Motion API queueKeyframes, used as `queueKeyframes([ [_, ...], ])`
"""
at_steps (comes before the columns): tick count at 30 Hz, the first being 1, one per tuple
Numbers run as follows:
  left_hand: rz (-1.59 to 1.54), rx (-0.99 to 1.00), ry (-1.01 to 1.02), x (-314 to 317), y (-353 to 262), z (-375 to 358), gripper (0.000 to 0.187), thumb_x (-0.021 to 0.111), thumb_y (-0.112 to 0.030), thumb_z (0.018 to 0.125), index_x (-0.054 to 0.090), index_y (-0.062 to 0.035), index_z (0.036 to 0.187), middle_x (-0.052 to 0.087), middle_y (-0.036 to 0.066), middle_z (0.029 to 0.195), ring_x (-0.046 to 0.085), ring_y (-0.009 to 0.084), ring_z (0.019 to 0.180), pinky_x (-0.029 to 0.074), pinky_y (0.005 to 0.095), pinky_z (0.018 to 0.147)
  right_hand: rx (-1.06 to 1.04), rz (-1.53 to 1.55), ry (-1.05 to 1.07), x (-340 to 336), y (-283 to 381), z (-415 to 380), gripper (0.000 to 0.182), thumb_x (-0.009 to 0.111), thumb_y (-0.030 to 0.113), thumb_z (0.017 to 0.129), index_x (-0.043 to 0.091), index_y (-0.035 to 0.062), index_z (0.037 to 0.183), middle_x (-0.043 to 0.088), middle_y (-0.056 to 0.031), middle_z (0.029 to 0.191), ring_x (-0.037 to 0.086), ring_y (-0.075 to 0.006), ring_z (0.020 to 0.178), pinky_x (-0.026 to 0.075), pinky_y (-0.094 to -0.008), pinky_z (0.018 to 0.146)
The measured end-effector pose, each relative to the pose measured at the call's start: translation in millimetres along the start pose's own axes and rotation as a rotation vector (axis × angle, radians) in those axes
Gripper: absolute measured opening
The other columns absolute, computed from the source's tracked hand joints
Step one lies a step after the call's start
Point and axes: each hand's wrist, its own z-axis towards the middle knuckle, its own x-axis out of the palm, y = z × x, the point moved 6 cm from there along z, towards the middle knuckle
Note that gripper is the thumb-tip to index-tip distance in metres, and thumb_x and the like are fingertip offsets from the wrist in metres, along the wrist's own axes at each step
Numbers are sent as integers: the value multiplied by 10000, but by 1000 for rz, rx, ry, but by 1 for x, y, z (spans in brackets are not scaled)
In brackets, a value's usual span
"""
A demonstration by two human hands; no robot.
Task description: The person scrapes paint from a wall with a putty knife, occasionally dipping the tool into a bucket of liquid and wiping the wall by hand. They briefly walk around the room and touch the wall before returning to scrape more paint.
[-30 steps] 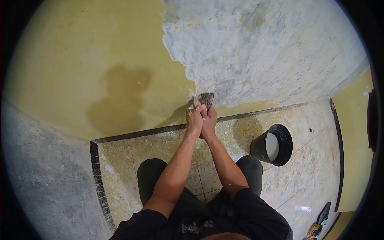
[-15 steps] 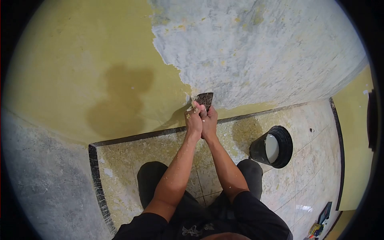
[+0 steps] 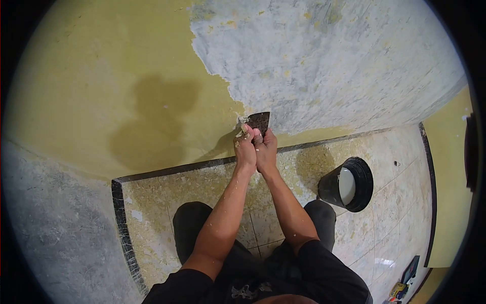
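Both hands are together at the lower part of a wall, closed around a paint scraper with a wide dark blade point(image 3: 259, 120). My left hand point(image 3: 245, 151) is on the left of the grip, with yellow paint flakes stuck on its fingers. Beside it, touching, my right hand point(image 3: 266, 150) wraps the other side. The scraper's handle is hidden by the fingers. Its blade lies against the wall where yellow paint point(image 3: 167, 61) meets the bare whitish-grey surface point(image 3: 304, 66). The paint border there is ragged.
A black bucket point(image 3: 359, 202) with whitish liquid stands on the tiled floor at right. Paint flakes point(image 3: 177, 190) litter the tiles along the dark baseboard point(image 3: 197, 166). At lower right lie a dark flat object point(image 3: 411, 269) and a yellow item point(image 3: 399, 291). A grey wall point(image 3: 61, 218) borders the left.
The scraper blade and both hands have shifted slightly up the wall. My hands keep the same hold. The view has moved a little.
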Motion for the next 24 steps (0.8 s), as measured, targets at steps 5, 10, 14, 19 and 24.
queueKeyframes([
  [5, 67, -13, -56, 2, -4, -10, 135, 521, -171, 948, 552, -52, 893, 543, -6, 873, 499, 123, 827, 426, 305, 780, 47, -71, -82, -7, -29, -9, 155, 542, 110, 921, 618, -20, 959, 618, -114, 819, 553, -174, 726, 451, -330, 664],
  [10, 16, -47, 34, -5, 14, -4, 104, 507, -196, 962, 556, -114, 921, 501, -33, 905, 470, 86, 849, 417, 275, 781, 87, -139, -97, -15, -21, -10, 155, 546, 101, 912, 619, -24, 964, 631, -137, 790, 556, -184, 710, 453, -345, 651],
  [14, 42, -112, -70, 4, 2, -14, 119, 495, -177, 960, 562, -78, 959, 538, 4, 980, 522, 116, 906, 453, 298, 799, 83, -171, -20, -12, -2, -9, 162, 523, 121, 942, 608, -9, 988, 644, -90, 843, 540, -131, 742, 455, -301, 675],
  [19, 75, -7, 69, -8, 7, 16, 316, 459, -275, 987, 583, -14, 1117, 569, 61, 1073, 543, 150, 988, 464, 301, 839, 15, -32, -20, 5, 28, 0, 185, 535, 151, 938, 632, 0, 984, 657, -101, 789, 543, -138, 724, 459, -318, 682],
  [24, 141, 7, -10, -4, -7, -4, 327, 490, -304, 977, 575, -10, 1093, 576, 58, 1057, 525, 148, 971, 436, 315, 856, -37, -9, -56, 2, -6, -4, 169, 537, 133, 934, 635, 4, 982, 645, -92, 803, 541, -139, 726, 452, -313, 674],
])
